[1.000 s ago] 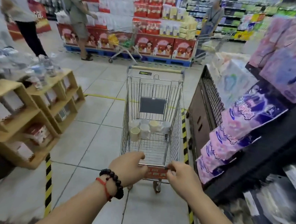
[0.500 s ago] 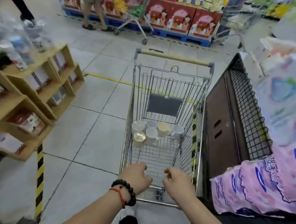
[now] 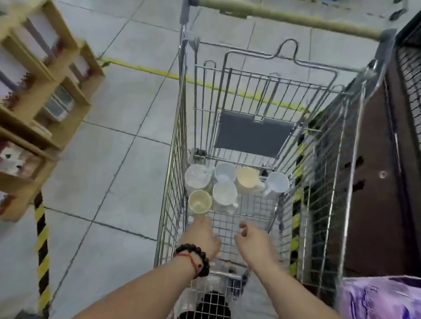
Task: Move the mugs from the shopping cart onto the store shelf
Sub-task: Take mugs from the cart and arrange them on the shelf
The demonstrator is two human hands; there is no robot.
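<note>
Both hands reach into the shopping cart (image 3: 181, 138).
Lower centre: left hand (image 3: 202, 234) spread beside a cream mug (image 3: 199, 202); right hand (image 3: 254, 242) loosely curled, its grip holding nothing.

only 1 view here, from the person's head, facing forward and steeply down over both forearms. the left hand (image 3: 202, 234) and right hand (image 3: 254, 242) sit close below the lens, low in the middle. the shopping cart (image 3: 179, 138) stretches away ahead of the hands, its mugs (image 3: 223, 193) just past the fingertips. wooden shelves (image 3: 36, 116) lie left of the left hand; the wide lens bends the edges.
</note>
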